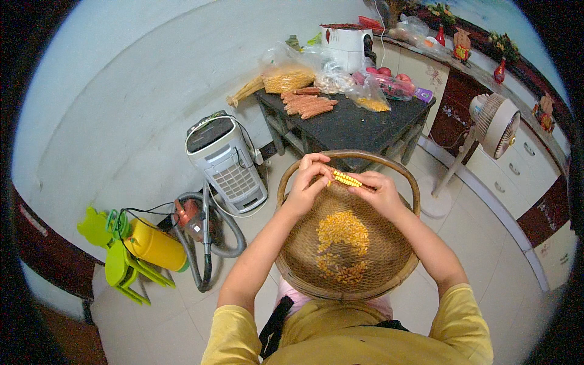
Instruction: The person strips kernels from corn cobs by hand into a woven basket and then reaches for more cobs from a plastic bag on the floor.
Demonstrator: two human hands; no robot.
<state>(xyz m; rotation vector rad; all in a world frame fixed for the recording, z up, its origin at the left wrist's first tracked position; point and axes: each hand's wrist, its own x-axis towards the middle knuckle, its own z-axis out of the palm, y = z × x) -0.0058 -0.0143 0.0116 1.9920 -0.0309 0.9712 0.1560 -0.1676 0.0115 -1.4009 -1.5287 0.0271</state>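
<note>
Between my two hands is a partly stripped corn cob, with yellow kernels left along its middle and bare reddish core at the ends. My right hand grips its right end. At the other end, the fingers and thumb of my left hand close around the cob, and a loose kernel shows by the thumb. Both hands are over the far part of a woven bamboo basket with a curved handle. Loose corn kernels lie in the basket, which rests at my lap.
A dark table ahead bears bare cobs, a bag of kernels, bagged fruit and a white appliance. Left stand an air cooler, a vacuum cleaner and a green chair; right, a fan.
</note>
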